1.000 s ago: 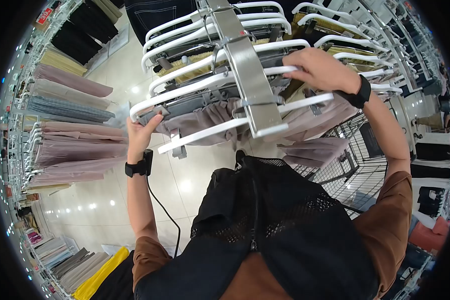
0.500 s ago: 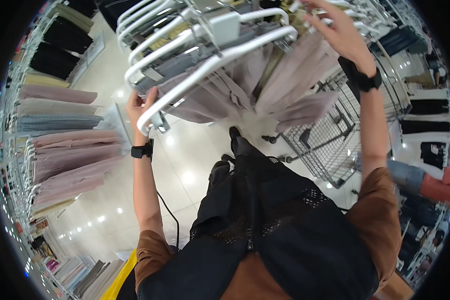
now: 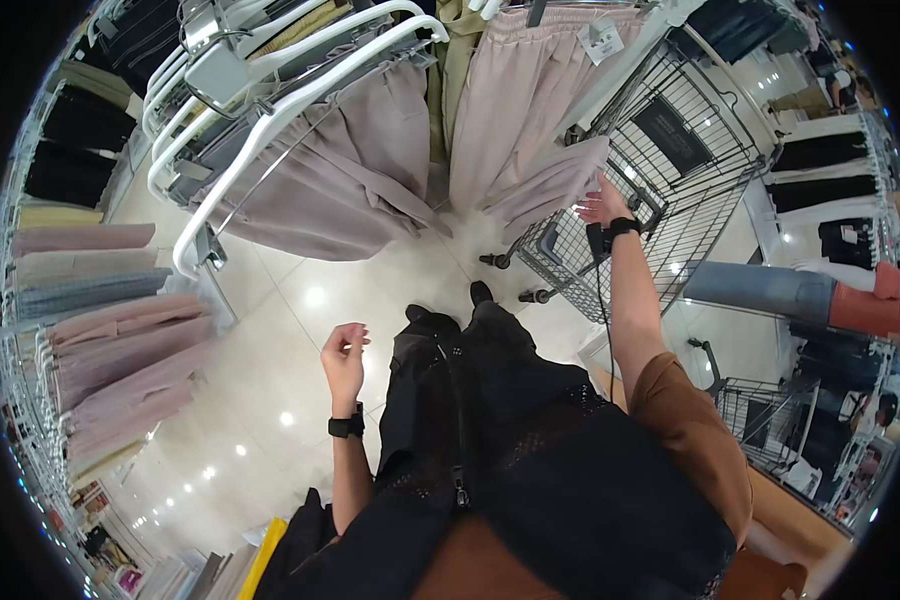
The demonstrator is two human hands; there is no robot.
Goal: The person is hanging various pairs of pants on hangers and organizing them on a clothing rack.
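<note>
My left hand (image 3: 344, 364) hangs over the floor in front of my legs, fingers loosely bent and holding nothing. At the lower hem of the hanging lilac trousers (image 3: 560, 188) is my right hand (image 3: 606, 205), its fingers spread against or just beside the cloth; a firm grip does not show. Another pair of pinkish trousers (image 3: 505, 95) with a white tag (image 3: 600, 40) hangs above it. To the upper left, mauve trousers (image 3: 355, 165) hang from a white hanger (image 3: 260, 135) at the front of a crowded rack.
A wire shopping cart (image 3: 670, 150) stands right of the trousers, close to my right hand. Racks of folded and hanging trousers (image 3: 120, 350) line the left side. A second cart (image 3: 760, 410) and a mannequin in jeans (image 3: 760, 290) are at the right.
My left hand has let go of the white hanger and dropped toward my body. My right hand has come down from the rack top to the trouser hem. The view has shifted right.
</note>
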